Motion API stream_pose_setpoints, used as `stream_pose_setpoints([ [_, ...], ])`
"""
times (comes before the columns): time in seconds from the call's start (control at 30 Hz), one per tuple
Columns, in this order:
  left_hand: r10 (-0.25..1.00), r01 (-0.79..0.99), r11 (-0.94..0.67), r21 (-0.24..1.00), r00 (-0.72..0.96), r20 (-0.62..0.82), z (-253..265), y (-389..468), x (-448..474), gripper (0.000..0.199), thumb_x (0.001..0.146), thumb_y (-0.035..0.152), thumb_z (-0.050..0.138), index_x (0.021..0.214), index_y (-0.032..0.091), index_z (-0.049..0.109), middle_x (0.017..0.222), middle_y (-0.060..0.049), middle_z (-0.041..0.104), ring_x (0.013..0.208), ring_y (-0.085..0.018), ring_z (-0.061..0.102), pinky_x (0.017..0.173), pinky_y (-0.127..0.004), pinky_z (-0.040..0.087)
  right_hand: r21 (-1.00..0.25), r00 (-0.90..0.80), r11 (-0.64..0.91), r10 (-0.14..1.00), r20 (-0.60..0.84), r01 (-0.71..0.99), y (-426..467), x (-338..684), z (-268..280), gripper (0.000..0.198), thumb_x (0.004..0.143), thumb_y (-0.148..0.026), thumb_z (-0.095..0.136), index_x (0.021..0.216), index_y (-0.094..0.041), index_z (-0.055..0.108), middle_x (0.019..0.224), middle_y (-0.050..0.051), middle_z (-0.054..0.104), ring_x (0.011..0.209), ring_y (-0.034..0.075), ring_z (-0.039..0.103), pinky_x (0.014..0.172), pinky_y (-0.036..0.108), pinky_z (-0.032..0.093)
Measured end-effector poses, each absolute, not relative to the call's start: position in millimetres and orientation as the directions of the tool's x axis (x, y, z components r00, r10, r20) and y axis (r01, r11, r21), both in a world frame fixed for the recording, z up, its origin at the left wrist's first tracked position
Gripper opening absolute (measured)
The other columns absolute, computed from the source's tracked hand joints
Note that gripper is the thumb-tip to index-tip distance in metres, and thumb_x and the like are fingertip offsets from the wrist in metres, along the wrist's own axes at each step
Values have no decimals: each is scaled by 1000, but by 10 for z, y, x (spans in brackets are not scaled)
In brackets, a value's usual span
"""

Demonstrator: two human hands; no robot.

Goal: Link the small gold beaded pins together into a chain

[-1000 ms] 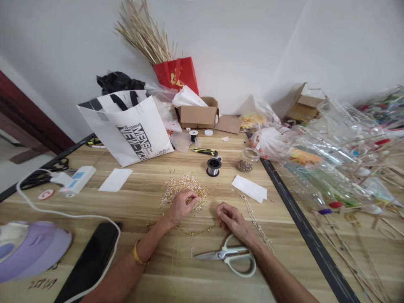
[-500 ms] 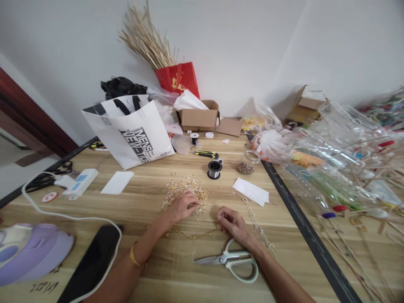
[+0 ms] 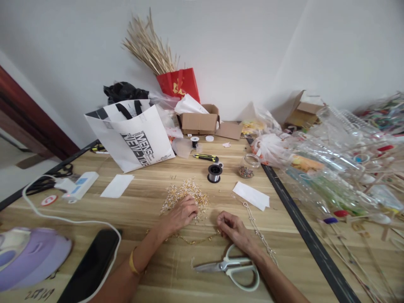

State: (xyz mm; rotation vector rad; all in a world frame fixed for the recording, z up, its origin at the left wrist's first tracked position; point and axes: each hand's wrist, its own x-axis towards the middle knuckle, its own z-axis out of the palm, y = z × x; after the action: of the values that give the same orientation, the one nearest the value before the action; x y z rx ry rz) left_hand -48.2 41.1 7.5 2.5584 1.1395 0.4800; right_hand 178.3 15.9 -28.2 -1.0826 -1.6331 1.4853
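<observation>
My left hand (image 3: 181, 213) rests at the near edge of a pile of small gold and clear beads (image 3: 184, 189). Its fingers are curled together and point down; what they hold, if anything, is hidden. To the right, my right hand (image 3: 232, 229) is closed in a pinch at the end of a gold beaded strand (image 3: 192, 242). That strand sags across the table between my two arms, and part of it passes behind the left wrist. Scissors with pale green handles (image 3: 225, 266) lie slightly open beside my right forearm. A silvery beaded chain (image 3: 256, 227) stretches along that forearm's far side.
Beyond the beads stand a wire spool (image 3: 214, 173), a yellow-black cutter (image 3: 205, 158) and a glass jar (image 3: 250, 165) of beads. A phone (image 3: 91, 265) and white cable lie left. Plastic bottles (image 3: 331, 168) crowd the right. A white bag (image 3: 132, 134) stands at the back left.
My left hand has drawn slightly back toward me, its fingers curling more over the bead pile's near edge. My right hand keeps its pinch. The whole view has shifted slightly.
</observation>
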Motion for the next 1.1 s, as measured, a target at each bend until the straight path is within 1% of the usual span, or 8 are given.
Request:
stream_pose_setpoints([
  [0.13, 759, 643, -632, 432, 627, 177, 41, 448, -521, 18, 84, 10, 50, 73, 18, 62, 75, -3, 61, 86, -19, 49, 78, -30, 39, -990, -430, 13, 901, -50, 142, 154, 1780, -250, 33, 81, -48, 53, 70, -18, 47, 54, -5, 43, 47, 9, 40, 46, 21, 32],
  [0.23, 776, 638, -614, 464, 596, 207, -36, 494, -553, 16, 85, 13, 50, 81, 18, 64, 79, -3, 63, 87, -19, 50, 79, -30, 40, -990, -437, 20, 899, -43, 138, 155, 1783, -252, 33, 81, -47, 54, 69, -18, 46, 54, -5, 43, 48, 9, 39, 46, 21, 31],
  [0.4, 803, 672, -593, 445, 535, 262, -121, 547, -597, 18, 87, 14, 47, 93, 18, 64, 88, -5, 63, 91, -20, 50, 84, -32, 40, -990, -440, 11, 896, -53, 142, 161, 1788, -276, 32, 82, -47, 53, 70, -17, 47, 56, -4, 44, 48, 9, 40, 46, 21, 31],
  [0.53, 809, 685, -584, 435, 532, 249, -112, 546, -606, 15, 85, 14, 51, 88, 17, 65, 85, -5, 61, 91, -20, 49, 82, -31, 40, -991, -441, 12, 896, -49, 134, 161, 1786, -281, 32, 82, -47, 53, 71, -17, 47, 56, -4, 44, 48, 9, 40, 46, 21, 32],
  [0.63, 799, 683, -595, 424, 559, 222, -94, 536, -603, 12, 84, 16, 54, 82, 18, 66, 81, -4, 60, 88, -19, 49, 79, -30, 40, -990, -434, 14, 900, -50, 142, 158, 1783, -268, 33, 82, -47, 53, 71, -17, 47, 56, -4, 43, 48, 9, 39, 46, 20, 31],
  [0.77, 783, 675, -612, 412, 593, 189, -65, 522, -591, 9, 82, 16, 58, 77, 17, 66, 78, -3, 58, 87, -19, 48, 80, -30, 39, -988, -435, 25, 899, -44, 151, 155, 1780, -254, 33, 82, -48, 53, 70, -17, 47, 55, -5, 42, 48, 9, 39, 46, 21, 30],
  [0.93, 775, 672, -620, 405, 606, 181, 4, 482, -556, 7, 81, 17, 60, 77, 17, 65, 79, -3, 57, 88, -18, 47, 81, -29, 38, -988, -438, 24, 898, -45, 151, 159, 1784, -275, 33, 82, -47, 53, 70, -17, 47, 56, -4, 43, 48, 9, 39, 47, 21, 31],
  [1.1, 762, 673, -628, 391, 635, 128, 61, 445, -530, 7, 81, 14, 59, 78, 18, 65, 80, -2, 58, 89, -19, 47, 82, -30, 37, -985, -437, 36, 899, -41, 167, 162, 1788, -269, 32, 83, -45, 52, 69, -17, 46, 55, -4, 43, 48, 9, 39, 47, 21, 31],
])
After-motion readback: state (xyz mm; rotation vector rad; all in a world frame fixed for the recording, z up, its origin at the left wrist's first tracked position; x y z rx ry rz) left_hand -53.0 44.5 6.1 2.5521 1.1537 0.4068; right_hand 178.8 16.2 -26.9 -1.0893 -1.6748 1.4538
